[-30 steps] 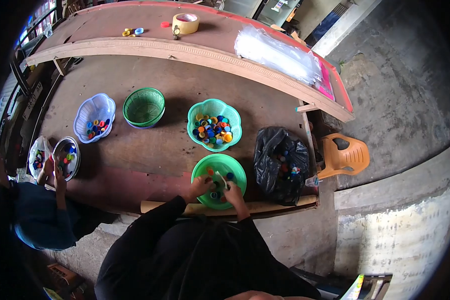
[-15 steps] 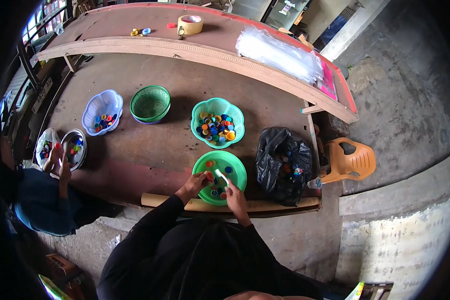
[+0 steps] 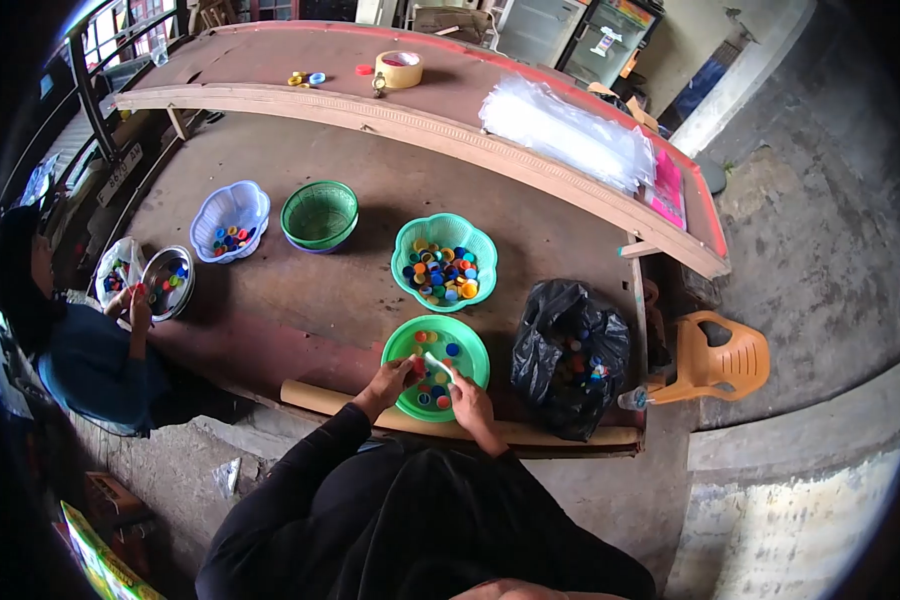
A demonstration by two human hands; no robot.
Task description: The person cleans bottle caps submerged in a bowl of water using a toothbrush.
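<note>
My left hand (image 3: 388, 384) pinches a red bottle cap (image 3: 419, 368) above the left side of a round green basin (image 3: 483, 348). In my right hand (image 3: 472, 404) is a white toothbrush (image 3: 437, 362), its head close to the red cap; whether they touch I cannot tell. Several loose caps (image 3: 452, 350) in red, orange, yellow and blue lie inside the basin, in what looks like water. Just beyond it stands a turquoise scalloped basket (image 3: 404, 287) full of mixed caps. To the right sits an open black plastic bag (image 3: 537, 345) with more caps in it.
A co-worker (image 3: 95, 360) at the left holds a red item beside a metal bowl (image 3: 183, 300). Farther back are a lavender basket (image 3: 202, 215) and stacked green bowls (image 3: 319, 212). A raised shelf (image 3: 270, 100) crosses the far side; a cardboard tube (image 3: 315, 398) lies along the near edge.
The view has shifted, so the table sits slightly lower and farther right. The toothbrush head has come nearer the red cap. Both hands keep their holds.
</note>
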